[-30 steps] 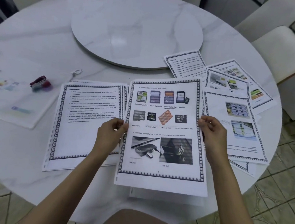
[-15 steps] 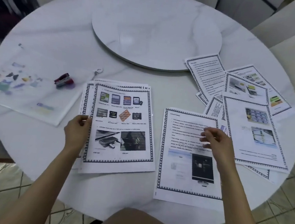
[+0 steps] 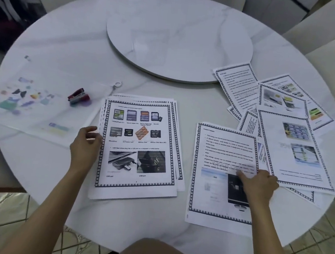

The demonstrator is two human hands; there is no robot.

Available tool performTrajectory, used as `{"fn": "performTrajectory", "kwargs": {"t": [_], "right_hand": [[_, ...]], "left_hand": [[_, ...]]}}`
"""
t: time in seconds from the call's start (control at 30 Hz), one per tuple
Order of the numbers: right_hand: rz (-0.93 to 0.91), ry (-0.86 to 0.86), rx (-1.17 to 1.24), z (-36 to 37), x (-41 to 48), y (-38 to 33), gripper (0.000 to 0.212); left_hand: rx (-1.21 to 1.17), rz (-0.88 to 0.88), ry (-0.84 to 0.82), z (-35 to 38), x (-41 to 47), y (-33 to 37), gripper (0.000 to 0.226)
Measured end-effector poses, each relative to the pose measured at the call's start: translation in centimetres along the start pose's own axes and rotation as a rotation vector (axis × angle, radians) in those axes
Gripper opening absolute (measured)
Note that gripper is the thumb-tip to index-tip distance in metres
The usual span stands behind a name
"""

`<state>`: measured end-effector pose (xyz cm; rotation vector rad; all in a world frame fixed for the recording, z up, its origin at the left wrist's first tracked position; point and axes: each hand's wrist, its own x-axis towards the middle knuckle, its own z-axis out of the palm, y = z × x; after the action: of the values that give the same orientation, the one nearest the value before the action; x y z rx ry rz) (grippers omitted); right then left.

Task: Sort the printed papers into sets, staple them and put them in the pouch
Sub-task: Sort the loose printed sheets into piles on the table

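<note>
Beside the stack (image 3: 140,148), left hand's (image 3: 84,148) grip is unclear; right hand's (image 3: 258,185) flat fingers (image 3: 241,175) are pressing a sheet (image 3: 221,151), best kept square.
</note>
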<state>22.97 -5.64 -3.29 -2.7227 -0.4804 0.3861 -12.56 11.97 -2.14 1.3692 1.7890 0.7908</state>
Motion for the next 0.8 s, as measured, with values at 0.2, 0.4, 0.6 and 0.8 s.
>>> {"fn": "performTrajectory", "kwargs": {"t": [0.2,0.4,0.6,0.8], "right_hand": [[0.151,-0.024,-0.013,-0.3,0.8,-0.5,0.089],[0.005,-0.029,0.16,-1.3,1.1,0.3,0.036],[-0.095,-0.025,0.417,-3.2,1.0,-0.1,0.038],[-0.164,-0.099,0.615,-4.5,1.9,-2.1,0.038]], "left_hand": [[-0.037,0.034,0.002,-0.4,0.0,0.2,0.034],[-0.094,-0.036,-0.009,-0.5,0.5,0.5,0.036],[-0.108,-0.102,-0.091,-0.3,0.8,-0.3,0.041],[-0.124,-0.151,-0.14,-0.5,1.6,-0.4,0.046]]}}
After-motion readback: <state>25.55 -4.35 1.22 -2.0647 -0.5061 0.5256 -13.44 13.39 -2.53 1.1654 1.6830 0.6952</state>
